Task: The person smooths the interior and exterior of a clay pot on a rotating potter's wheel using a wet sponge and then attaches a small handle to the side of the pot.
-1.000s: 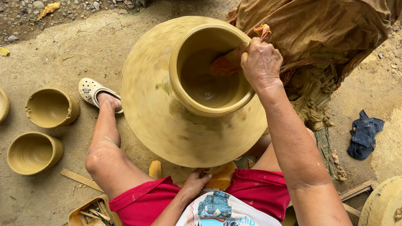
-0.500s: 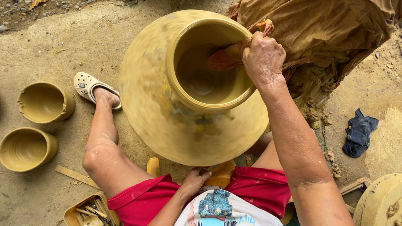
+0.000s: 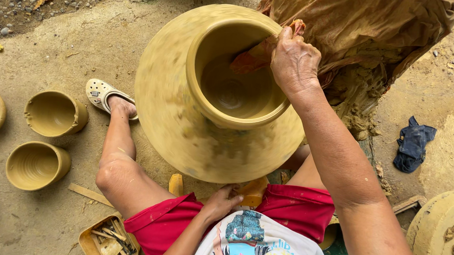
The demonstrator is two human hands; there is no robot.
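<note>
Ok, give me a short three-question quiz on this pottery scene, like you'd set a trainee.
1. True or false: the right hand rests on the rim of the big clay pot.
2. What does the right hand press against the rim? A) a metal knife B) a wet cloth C) a paintbrush
3. Fill in: the left hand is low, under the pot's ____.

Key:
1. True
2. B
3. belly; small pots and a tray of tools lie to the left.
</note>
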